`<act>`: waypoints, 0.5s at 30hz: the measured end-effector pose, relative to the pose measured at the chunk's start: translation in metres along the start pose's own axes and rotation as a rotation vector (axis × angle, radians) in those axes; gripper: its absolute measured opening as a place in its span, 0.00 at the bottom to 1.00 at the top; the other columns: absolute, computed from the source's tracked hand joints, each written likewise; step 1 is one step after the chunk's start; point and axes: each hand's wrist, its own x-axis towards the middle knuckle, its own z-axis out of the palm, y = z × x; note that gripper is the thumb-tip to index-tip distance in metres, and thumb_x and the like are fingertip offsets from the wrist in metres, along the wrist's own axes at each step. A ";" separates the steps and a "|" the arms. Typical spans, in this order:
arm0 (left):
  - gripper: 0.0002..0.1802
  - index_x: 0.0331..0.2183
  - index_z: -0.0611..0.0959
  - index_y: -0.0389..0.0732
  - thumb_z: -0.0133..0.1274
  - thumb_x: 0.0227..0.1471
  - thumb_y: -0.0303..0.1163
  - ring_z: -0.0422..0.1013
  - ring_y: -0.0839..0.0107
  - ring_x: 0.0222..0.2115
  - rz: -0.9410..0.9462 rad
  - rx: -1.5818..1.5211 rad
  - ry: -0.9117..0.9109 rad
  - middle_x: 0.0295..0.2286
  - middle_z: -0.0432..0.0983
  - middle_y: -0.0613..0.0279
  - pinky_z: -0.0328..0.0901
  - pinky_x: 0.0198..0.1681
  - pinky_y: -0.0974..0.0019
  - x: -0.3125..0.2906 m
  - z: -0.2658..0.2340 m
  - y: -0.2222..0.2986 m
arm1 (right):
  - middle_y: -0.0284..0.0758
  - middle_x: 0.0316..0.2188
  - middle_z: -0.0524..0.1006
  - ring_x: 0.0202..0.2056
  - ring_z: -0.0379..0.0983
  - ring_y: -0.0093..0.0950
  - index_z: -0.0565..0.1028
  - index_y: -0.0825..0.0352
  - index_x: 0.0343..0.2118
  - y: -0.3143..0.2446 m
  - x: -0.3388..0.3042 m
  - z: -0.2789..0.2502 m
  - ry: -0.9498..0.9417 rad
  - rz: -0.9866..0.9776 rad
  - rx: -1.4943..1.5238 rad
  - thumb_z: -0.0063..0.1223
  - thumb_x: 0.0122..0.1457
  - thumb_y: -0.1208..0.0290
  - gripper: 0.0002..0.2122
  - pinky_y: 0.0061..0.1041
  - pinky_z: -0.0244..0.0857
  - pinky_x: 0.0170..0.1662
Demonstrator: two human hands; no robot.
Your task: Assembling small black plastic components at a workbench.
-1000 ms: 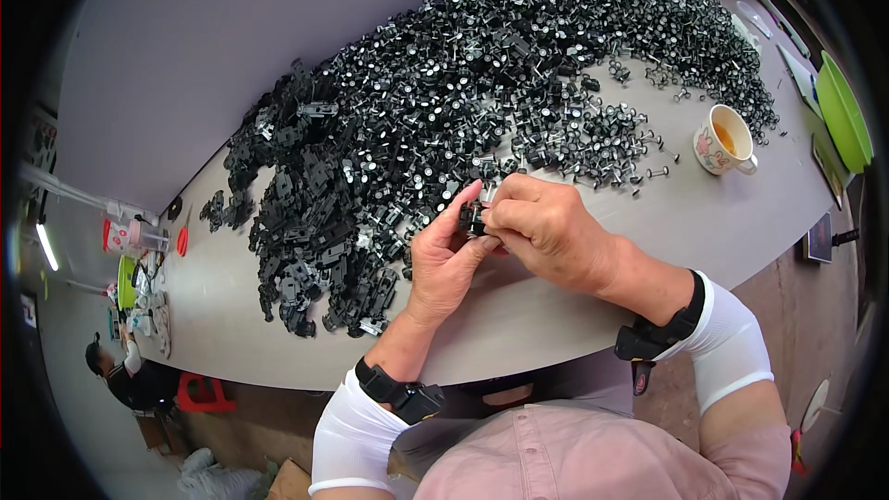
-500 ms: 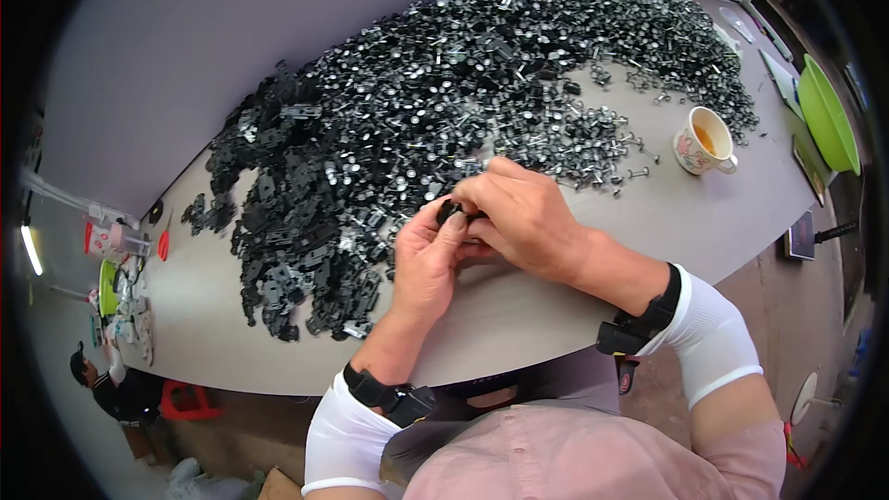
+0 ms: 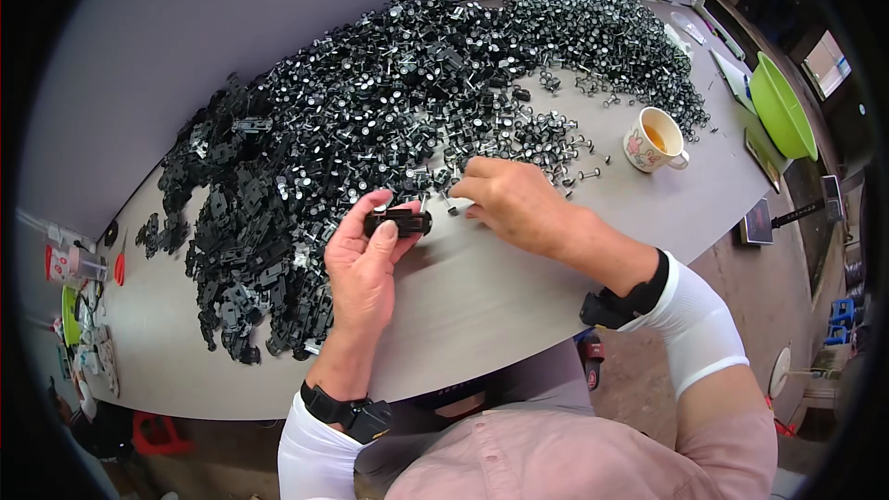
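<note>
Right hand (image 3: 519,206) has moved apart from the left hand (image 3: 359,264), to the pile (image 3: 389,102); whether its grip holds something, I cannot tell. Left grip pinches one black part (image 3: 409,221) above the bench (image 3: 482,310).

1. Can read no words, numbers, labels or signs anywhere.
2. Can spot pale, letter-like marks on the dark strip (image 3: 460,393) below the counter's (image 3: 491,310) edge, too small to read.
3. Cannot make out the pale mark on the footwear (image 3: 593,357).

one held black part (image 3: 404,221), one cup (image 3: 641,151)
</note>
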 end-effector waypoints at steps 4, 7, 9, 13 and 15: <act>0.11 0.43 0.72 0.34 0.48 0.56 0.23 0.74 0.61 0.41 -0.050 -0.052 0.027 0.40 0.75 0.47 0.73 0.45 0.60 -0.003 -0.001 0.002 | 0.36 0.27 0.73 0.33 0.72 0.37 0.76 0.66 0.26 -0.003 0.013 0.014 -0.068 -0.053 -0.151 0.58 0.46 0.76 0.03 0.33 0.67 0.32; 0.08 0.39 0.71 0.35 0.49 0.56 0.23 0.74 0.61 0.40 -0.064 -0.139 0.037 0.37 0.75 0.50 0.73 0.45 0.59 -0.004 -0.007 0.000 | 0.35 0.27 0.72 0.33 0.72 0.35 0.74 0.67 0.23 -0.003 0.011 0.014 0.017 -0.045 -0.058 0.57 0.45 0.78 0.03 0.32 0.68 0.32; 0.07 0.37 0.70 0.36 0.50 0.56 0.24 0.75 0.62 0.38 -0.085 -0.147 0.032 0.36 0.75 0.51 0.73 0.43 0.60 -0.004 -0.006 0.001 | 0.36 0.28 0.73 0.31 0.72 0.35 0.74 0.67 0.24 -0.002 0.010 0.007 0.164 -0.079 0.078 0.58 0.44 0.81 0.05 0.31 0.68 0.32; 0.10 0.36 0.70 0.36 0.54 0.53 0.23 0.72 0.75 0.27 -0.095 -0.122 0.073 0.31 0.75 0.58 0.68 0.29 0.72 -0.003 -0.006 -0.001 | 0.39 0.33 0.73 0.34 0.72 0.36 0.72 0.68 0.29 -0.014 0.016 0.007 0.295 -0.217 0.345 0.59 0.40 0.86 0.12 0.30 0.67 0.34; 0.10 0.36 0.70 0.35 0.54 0.53 0.23 0.71 0.76 0.25 -0.091 -0.129 0.064 0.29 0.75 0.58 0.67 0.27 0.74 -0.003 -0.007 -0.002 | 0.40 0.32 0.72 0.36 0.70 0.39 0.70 0.69 0.33 -0.029 0.016 0.007 0.265 -0.203 0.335 0.57 0.39 0.86 0.15 0.33 0.66 0.37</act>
